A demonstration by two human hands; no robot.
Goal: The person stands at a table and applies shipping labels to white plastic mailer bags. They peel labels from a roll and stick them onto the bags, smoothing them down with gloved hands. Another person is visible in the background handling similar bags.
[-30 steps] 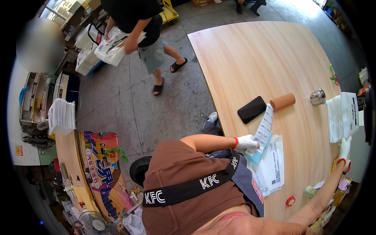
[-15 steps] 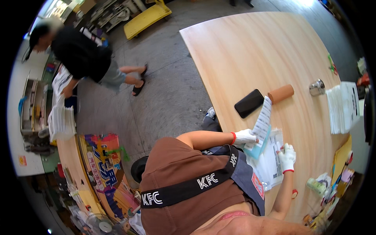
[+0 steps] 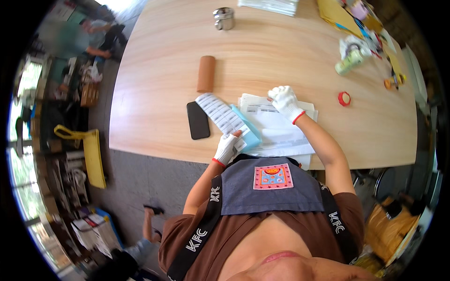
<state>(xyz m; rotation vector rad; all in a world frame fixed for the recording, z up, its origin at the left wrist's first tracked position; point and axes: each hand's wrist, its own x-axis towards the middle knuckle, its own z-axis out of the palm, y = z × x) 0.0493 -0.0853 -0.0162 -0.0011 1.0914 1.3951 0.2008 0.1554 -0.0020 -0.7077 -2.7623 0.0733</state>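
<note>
Label sheet (image 3: 221, 112), head view: in my gloved left hand (image 3: 225, 149), thumb pressed on its near end, fingers beneath. Grip is a closed pinch. Light blue sheet (image 3: 253, 136) sits directly under it; can't tell if the pinch takes that in too. From the pinch the strip runs out toward 11 o'clock, far end right up by the black phone (image 3: 198, 122); touching or not, can't tell.

My gloved right hand (image 3: 284, 100) is at 2 o'clock from the left one, over the far edge of the white printed papers (image 3: 281, 136). Fingers half curled; can't tell whether they have hold of a sheet or just rest there.

Clock from left hand: brown cylinder (image 3: 206, 75) between 11 and 12, steel cup (image 3: 224, 19) at 12, well beyond it. From right hand: red round item (image 3: 344, 98) at 3, pale green bottle (image 3: 349, 62) at 2, all on the wooden table (image 3: 154, 75).

Writing: label sheet has repeated rows of small dark print, too fine to read. Papers carry dark header lines, blurred. My apron patch (image 3: 273, 177) is pink-bordered with a blue field; black straps (image 3: 196, 240) carry bold white capitals.
</note>
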